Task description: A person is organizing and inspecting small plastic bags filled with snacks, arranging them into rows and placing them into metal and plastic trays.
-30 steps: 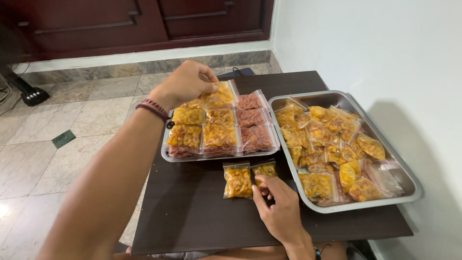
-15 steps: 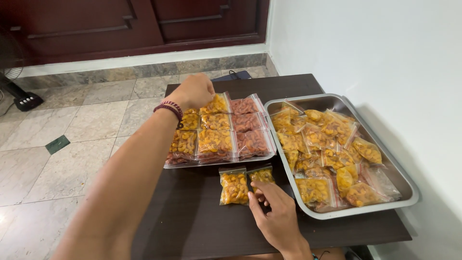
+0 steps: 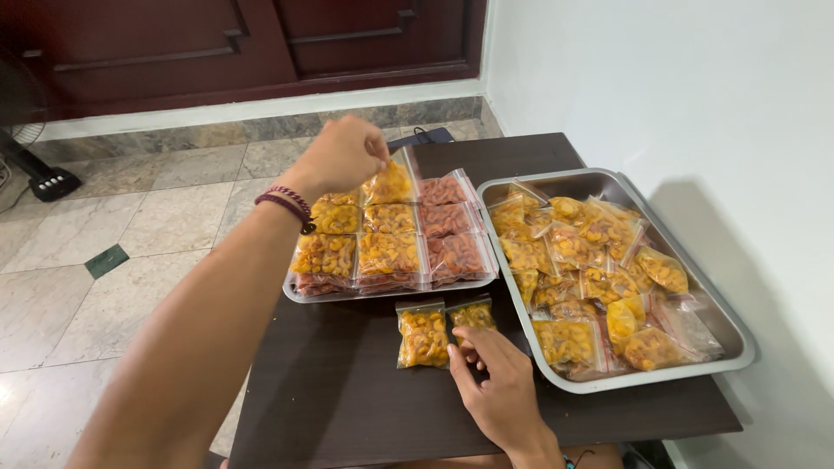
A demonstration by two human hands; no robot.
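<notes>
**Sorting snack bags — roughly halfway by the look of it**

So the flat tray (image 3: 300,293) on the left already has neat rows of little sealed bags, yellow ones and reddish ones, stacked a couple deep. The left hand (image 3: 340,156) is pinched shut on one yellow bag (image 3: 390,182), held tilted right over the tray's far row. The right hand (image 3: 497,386) is loosely open, fingertips resting on a small bag (image 3: 473,314) lying on the dark table (image 3: 347,391), with a second loose bag (image 3: 422,333) just beside it. The deep metal pan (image 3: 708,300) on the right is still heaped with jumbled bags — I'd say plenty left to line up.
</notes>
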